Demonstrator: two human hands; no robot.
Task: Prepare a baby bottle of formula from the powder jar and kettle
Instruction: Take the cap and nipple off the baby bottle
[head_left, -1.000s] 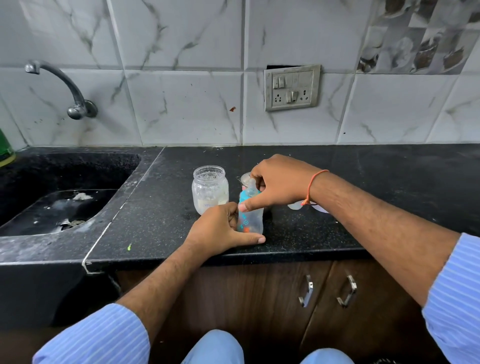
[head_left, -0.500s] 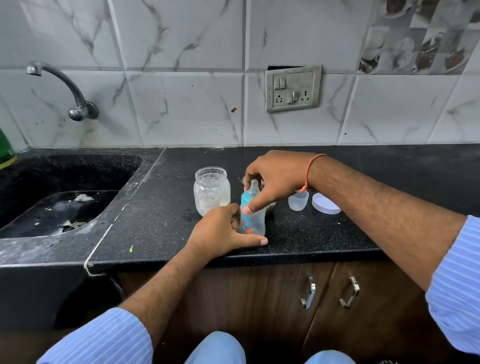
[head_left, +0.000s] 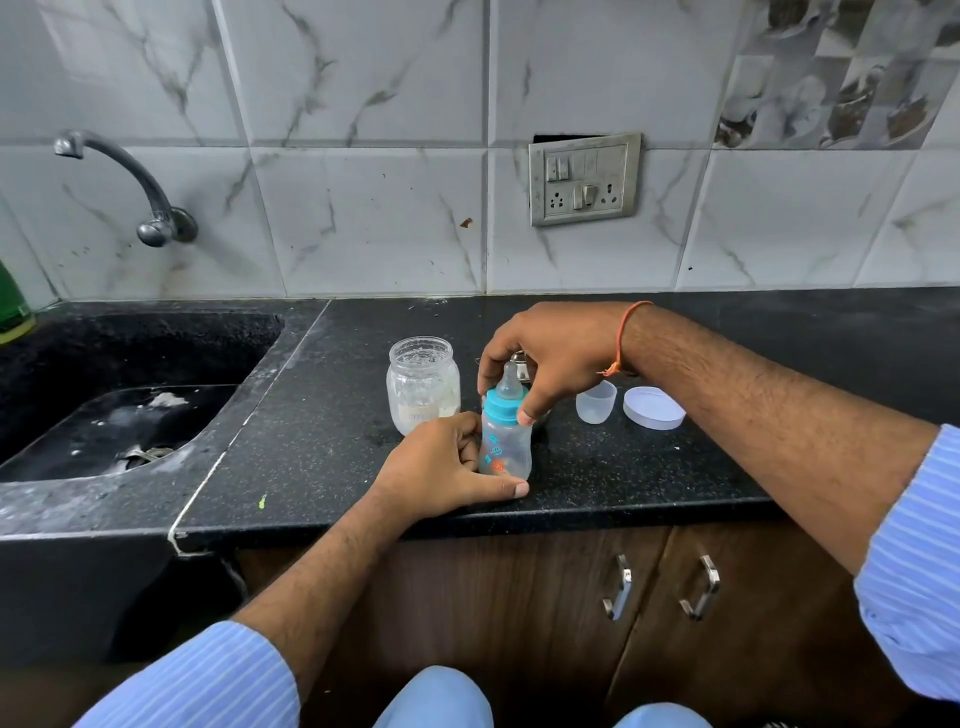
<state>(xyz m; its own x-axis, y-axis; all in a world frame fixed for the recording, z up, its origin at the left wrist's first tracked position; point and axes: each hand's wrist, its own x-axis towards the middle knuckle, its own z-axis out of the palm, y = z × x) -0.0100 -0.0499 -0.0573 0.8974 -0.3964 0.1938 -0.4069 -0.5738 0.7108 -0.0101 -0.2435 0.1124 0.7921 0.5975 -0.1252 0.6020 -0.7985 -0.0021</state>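
The bottle (head_left: 505, 447) is stood upright near the front edge of the counter (head_left: 649, 467), just right of the open jar (head_left: 423, 384), with its blue collar (head_left: 503, 404) and teat (head_left: 510, 379) already on top.

A cross-threaded or loose collar is judged the main risk: if it is turned while seated crooked, a leak can be expected once the bottle is shaken. The bottle could also be tipped off the counter if the twist is not resisted by the lower grip, since it is placed so close to the edge. Whether any liquid is inside cannot be told.

The collar is pinched by the right hand (head_left: 556, 353) from above, thumb and fingers curled round it. The bottle's lower body is gripped by the left hand (head_left: 441, 467), fingers wrapped behind and the thumb laid along the base.

Further right, a clear cap (head_left: 596, 401) and a white lid (head_left: 653, 408) are left on the counter, apart from each other. Something metal is glimpsed behind the right hand, but it cannot be identified.
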